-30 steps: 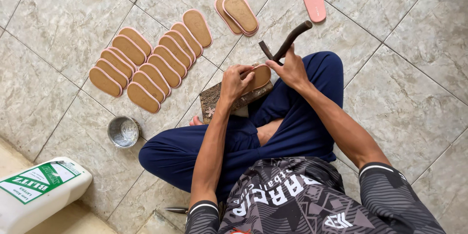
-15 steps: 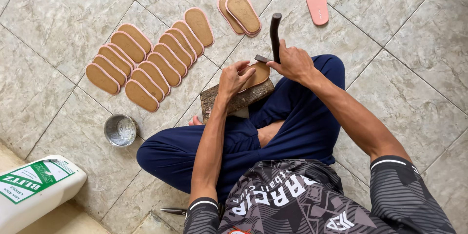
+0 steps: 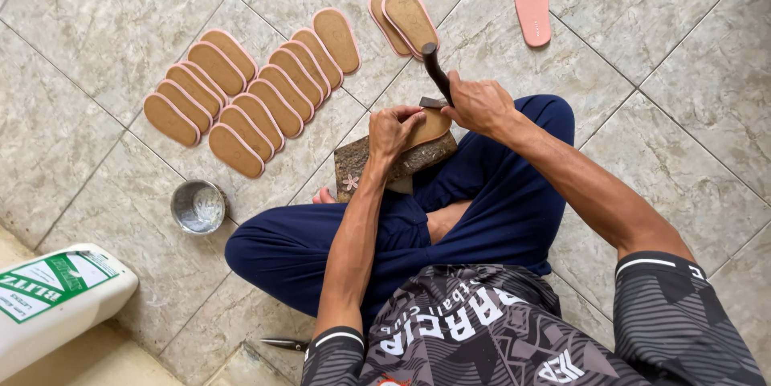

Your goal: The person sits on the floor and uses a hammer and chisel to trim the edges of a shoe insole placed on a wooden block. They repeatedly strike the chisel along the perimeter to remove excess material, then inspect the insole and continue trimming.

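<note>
**Hammer on sole, sole pinned to wooden block**

Right hand (image 3: 480, 105) is clamped around the dark handle of a hammer (image 3: 436, 74), whose head rests on the far end of a tan sole (image 3: 427, 126). Left hand (image 3: 391, 130), fingers curled, presses that sole flat against a wooden block (image 3: 353, 166) lying against the crossed legs in blue trousers (image 3: 490, 209).

Just beyond the hammer handle: two overlapped soles (image 3: 405, 15) with pink edges. Farther right of these, well apart, a single pink sole (image 3: 533, 8). Left of the grip: overlapping rows of tan soles (image 3: 253, 97) on the tiled floor (image 3: 80, 73). Nearer the body on the left: a small metal tin (image 3: 197, 206), then a white plastic jug (image 3: 56, 306) with green label.
</note>
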### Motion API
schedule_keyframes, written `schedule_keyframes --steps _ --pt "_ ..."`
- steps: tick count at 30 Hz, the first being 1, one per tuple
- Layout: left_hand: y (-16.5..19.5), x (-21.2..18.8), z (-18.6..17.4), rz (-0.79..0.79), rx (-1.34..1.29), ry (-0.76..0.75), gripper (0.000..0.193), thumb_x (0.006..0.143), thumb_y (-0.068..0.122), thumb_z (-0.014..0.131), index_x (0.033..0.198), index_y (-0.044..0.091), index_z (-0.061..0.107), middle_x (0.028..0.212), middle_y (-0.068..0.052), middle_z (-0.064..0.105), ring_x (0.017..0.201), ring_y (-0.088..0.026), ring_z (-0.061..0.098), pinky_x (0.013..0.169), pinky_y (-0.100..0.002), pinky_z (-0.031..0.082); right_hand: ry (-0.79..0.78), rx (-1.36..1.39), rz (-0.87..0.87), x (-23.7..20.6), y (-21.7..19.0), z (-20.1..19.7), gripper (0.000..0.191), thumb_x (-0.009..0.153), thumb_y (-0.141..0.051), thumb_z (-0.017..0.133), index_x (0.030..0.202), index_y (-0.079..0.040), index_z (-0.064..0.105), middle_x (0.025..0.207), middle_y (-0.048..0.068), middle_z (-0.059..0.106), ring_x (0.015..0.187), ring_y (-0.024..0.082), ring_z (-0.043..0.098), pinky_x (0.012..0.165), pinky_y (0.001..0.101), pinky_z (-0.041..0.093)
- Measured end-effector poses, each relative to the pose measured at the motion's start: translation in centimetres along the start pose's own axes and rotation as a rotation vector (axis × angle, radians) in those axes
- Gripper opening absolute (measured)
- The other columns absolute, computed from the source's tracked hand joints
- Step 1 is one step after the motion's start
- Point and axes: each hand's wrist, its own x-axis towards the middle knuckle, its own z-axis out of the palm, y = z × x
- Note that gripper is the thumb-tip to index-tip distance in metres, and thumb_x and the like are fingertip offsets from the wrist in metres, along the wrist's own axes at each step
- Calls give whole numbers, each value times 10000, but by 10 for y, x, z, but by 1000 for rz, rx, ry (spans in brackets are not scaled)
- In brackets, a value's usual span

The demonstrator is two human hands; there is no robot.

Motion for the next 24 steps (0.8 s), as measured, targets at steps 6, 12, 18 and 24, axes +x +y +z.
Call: schedule_keyframes --steps 6,12,18,24 --pt "3 6 -10 72 11 -126 295 858 284 803 1069 77 809 942 -143 806 849 -203 796 764 -315 614 -57 29 84 -2 12 -4 574 939 -392 739 1149 63 459 768 231 699 690 428 703 599 523 542" --pt "0 24 -24 80 26 -309 441 900 345 811 1198 37 707 1036 -150 778 969 -216 762 841 -323 593 88 61 67 1 14 -9 758 923 -415 730 1285 160 396 770 230 700 684 429 700 571 520 543" --pt "-1 23 -19 -160 0 -290 329 820 303 825 1084 108 808 905 -97 815 739 -145 773 679 -286 606 -34 10 71 14 4 -9 697 902 -420 729 1238 119 442 756 219 706 709 413 711 612 504 558" --pt "2 16 -15 -53 14 -160 254 811 266 842 1012 112 829 865 -96 804 659 -146 761 620 -280 603 -48 -3 -5 10 5 -9 535 915 -383 731 1110 39 466 759 217 709 722 417 709 630 505 554"
